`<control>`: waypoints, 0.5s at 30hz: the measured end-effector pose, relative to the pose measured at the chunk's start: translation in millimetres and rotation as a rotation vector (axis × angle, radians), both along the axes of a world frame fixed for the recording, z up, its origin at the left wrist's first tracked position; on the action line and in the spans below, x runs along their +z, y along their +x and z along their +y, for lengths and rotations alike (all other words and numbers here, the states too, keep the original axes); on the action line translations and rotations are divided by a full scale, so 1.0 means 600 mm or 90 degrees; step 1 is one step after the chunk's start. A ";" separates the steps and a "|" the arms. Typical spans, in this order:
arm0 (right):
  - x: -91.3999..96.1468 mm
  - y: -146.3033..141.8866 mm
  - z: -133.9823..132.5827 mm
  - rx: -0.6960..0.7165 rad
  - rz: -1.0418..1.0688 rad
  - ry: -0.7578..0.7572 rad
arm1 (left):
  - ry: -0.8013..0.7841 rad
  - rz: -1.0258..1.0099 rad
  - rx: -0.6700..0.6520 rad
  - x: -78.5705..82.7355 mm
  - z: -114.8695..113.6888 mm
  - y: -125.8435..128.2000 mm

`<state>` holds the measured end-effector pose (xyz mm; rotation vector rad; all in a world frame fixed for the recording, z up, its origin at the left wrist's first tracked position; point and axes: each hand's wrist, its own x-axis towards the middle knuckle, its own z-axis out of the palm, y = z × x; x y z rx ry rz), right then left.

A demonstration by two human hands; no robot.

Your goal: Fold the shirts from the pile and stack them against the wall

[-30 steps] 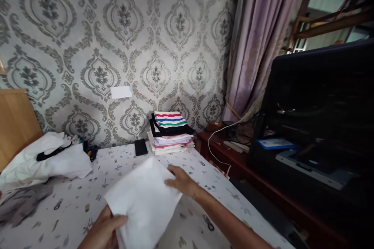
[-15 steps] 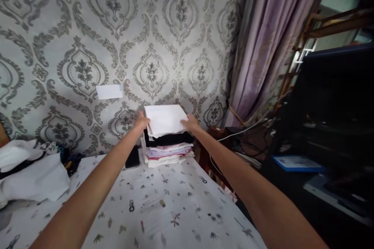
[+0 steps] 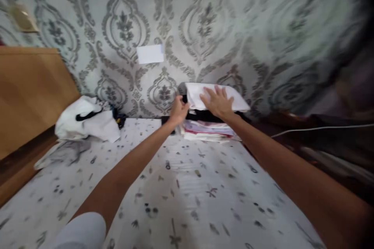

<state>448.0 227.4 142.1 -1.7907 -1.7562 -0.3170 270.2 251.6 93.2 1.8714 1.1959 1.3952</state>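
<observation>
Right of the picture's middle, on a pile (image 3: 209,129): folded white cloth (image 3: 195,94), partly hidden under the flat, spread right hand (image 3: 218,103). By the cloth's left edge, curled left hand (image 3: 179,111); can't tell if pinching. Behind that wrist, black thing (image 3: 164,120), mostly hidden.

A wall (image 3: 163,0) with grey medallions and scrolls fills the top of the frame. A white card (image 3: 150,54) is on it, above centre, and a small tan panel (image 3: 23,17) sits at upper left. A wooden board (image 3: 29,97) stands at the left edge, over a lower rail (image 3: 17,181). The white sheet (image 3: 189,202), dotted with small dark prints, spreads across the bottom. A pale cord (image 3: 321,128) crosses the dark, blurred area at right.
</observation>
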 end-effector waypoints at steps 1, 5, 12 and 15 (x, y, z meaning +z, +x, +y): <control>-0.011 -0.008 0.004 0.005 0.020 -0.024 | 0.016 0.055 -0.020 -0.025 -0.024 -0.027; -0.037 -0.009 0.023 0.011 0.041 -0.054 | 0.096 0.294 -0.023 -0.100 -0.122 -0.192; -0.010 -0.008 0.011 0.031 0.039 -0.044 | -0.037 0.708 0.367 -0.079 -0.156 -0.464; -0.003 -0.024 -0.010 0.024 0.040 0.029 | -0.006 0.750 0.435 -0.055 -0.150 -0.516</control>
